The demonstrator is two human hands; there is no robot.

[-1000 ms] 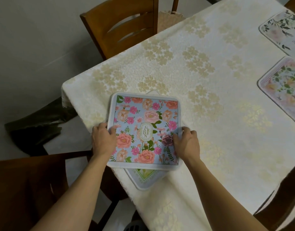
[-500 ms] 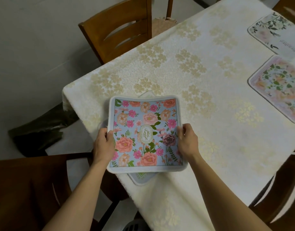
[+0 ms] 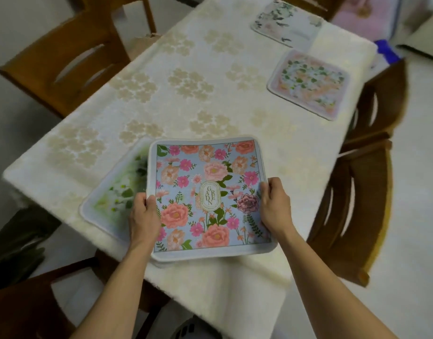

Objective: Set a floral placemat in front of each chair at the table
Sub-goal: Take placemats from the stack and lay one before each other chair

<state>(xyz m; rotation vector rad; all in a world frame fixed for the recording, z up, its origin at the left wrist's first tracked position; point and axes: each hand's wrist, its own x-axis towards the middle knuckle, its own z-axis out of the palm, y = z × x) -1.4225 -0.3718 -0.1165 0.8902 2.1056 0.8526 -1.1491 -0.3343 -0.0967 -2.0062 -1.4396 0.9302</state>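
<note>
Blue mat [image 3: 208, 196] gripped at side edges by left hand [image 3: 144, 217] and right hand [image 3: 275, 206], right of green mat [image 3: 117, 192] on bench [image 3: 186, 94]. Judged light, floppy; best held by opposite edges.

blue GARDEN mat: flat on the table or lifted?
Lifted, at least partly. Both hands, left hand and right hand, grip the blue placemat by its side edges; its near edge overhangs the table.

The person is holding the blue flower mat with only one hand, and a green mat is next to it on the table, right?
Not quite. The head view shows both hands on the blue flower mat: the left hand grips its left edge and the right hand grips its right edge. The rest is right: a green mat lies beside it on the table.
</note>
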